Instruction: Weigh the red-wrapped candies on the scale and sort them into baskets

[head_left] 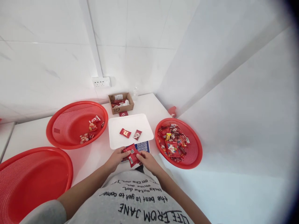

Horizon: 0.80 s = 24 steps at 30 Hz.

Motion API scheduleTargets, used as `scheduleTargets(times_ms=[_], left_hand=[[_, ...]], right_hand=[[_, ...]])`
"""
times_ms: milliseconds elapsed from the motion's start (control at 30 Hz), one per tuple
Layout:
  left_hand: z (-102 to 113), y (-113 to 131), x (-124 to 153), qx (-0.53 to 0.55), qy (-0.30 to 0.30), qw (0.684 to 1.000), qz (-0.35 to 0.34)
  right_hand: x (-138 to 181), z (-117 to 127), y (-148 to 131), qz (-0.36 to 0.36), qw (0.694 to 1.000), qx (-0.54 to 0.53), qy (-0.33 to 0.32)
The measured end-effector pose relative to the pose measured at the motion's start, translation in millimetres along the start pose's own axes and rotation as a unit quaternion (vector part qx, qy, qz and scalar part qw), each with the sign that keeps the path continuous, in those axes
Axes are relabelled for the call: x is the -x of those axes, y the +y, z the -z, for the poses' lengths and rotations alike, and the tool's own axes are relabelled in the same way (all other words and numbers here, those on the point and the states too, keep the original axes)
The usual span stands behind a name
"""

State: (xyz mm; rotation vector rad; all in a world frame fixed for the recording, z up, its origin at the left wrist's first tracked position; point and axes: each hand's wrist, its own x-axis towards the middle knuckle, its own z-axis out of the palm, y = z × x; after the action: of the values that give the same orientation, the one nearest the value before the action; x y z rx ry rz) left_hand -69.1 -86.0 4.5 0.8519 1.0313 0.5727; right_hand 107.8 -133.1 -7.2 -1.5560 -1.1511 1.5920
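Head view, surface (92, 159): white, carrying two red baskets (70, 126), a cardboard box (122, 109) and a white tray (130, 122).
Room: tiled wall (58, 59) with a socket panel (101, 82); plain wall (233, 124) at right.
Red packets (132, 151): pinched between the fingers (125, 153) of left hand (114, 159) and right hand (149, 161), near the tray and blue keypad (143, 146).

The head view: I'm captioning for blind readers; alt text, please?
A person's left hand and right hand hold red packaging before a white tray bearing two small packets. Two red baskets are at left; a third basket, holding many packets, is at right.
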Motion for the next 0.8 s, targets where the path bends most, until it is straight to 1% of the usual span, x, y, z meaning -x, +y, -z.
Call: scheduleTargets(times_ms=[67, 133, 267, 333, 400, 433, 467, 500, 533, 567, 600, 633, 667, 700, 733, 800], left_hand=[[5.7, 5.8, -3.8, 0.002, 0.024, 1.000, -0.007], [14.7, 12.2, -9.4, -0.014, 0.054, 0.998, -0.017], [34.5, 23.7, -23.0, -0.096, 0.104, 0.989, -0.048], [41.3, 27.9, -29.8, -0.142, 0.119, 0.981, -0.064], [45.6, 30.1, -36.2, -0.199, 0.134, 0.968, -0.070], [47.2, 29.9, -39.0, -0.240, 0.145, 0.957, -0.068], [48.7, 28.9, -41.4, -0.292, 0.162, 0.940, -0.072], [50.0, 26.8, -43.2, -0.350, 0.187, 0.914, -0.087], [51.2, 23.9, -44.6, -0.410, 0.214, 0.879, -0.116], [52.4, 20.2, -45.3, -0.467, 0.238, 0.837, -0.156], [53.5, 15.8, -45.7, -0.514, 0.251, 0.796, -0.200], [54.5, 11.1, -45.9, -0.551, 0.247, 0.761, -0.238], [55.3, 6.4, -46.1, -0.580, 0.225, 0.738, -0.263], [56.0, 1.8, -46.6, -0.600, 0.193, 0.727, -0.272], [56.6, -2.3, -47.6, -0.612, 0.161, 0.725, -0.272], [57.2, -8.2, -51.2, -0.623, 0.122, 0.727, -0.262]], right_hand=[[0.1, 8.3, -1.5, -0.007, 1.000, -0.015, 0.022], [0.3, 20.8, -0.9, -0.014, 0.997, -0.022, 0.068], [1.3, 57.0, 7.4, -0.012, 0.986, -0.028, 0.165], [2.2, 79.7, 13.8, -0.007, 0.976, -0.002, 0.216], [3.1, 104.4, 21.5, -0.010, 0.959, 0.061, 0.276], [3.4, 117.1, 26.2, -0.015, 0.948, 0.104, 0.301], [3.6, 129.5, 31.6, -0.031, 0.935, 0.147, 0.322], [3.6, 141.2, 37.9, -0.054, 0.921, 0.187, 0.337], [3.4, 152.0, 44.8, -0.075, 0.910, 0.221, 0.344], [3.0, 161.5, 52.3, -0.100, 0.901, 0.246, 0.343], [2.3, 169.3, 60.0, -0.123, 0.895, 0.266, 0.336], [1.3, 175.4, 67.5, -0.144, 0.890, 0.282, 0.328], [0.0, 179.7, 74.5, -0.162, 0.886, 0.293, 0.322], [-1.6, 182.3, 80.5, -0.175, 0.882, 0.298, 0.319], [-3.5, 183.5, 85.4, -0.184, 0.879, 0.303, 0.318], [-7.3, 183.2, 91.1, -0.192, 0.871, 0.323, 0.318]])
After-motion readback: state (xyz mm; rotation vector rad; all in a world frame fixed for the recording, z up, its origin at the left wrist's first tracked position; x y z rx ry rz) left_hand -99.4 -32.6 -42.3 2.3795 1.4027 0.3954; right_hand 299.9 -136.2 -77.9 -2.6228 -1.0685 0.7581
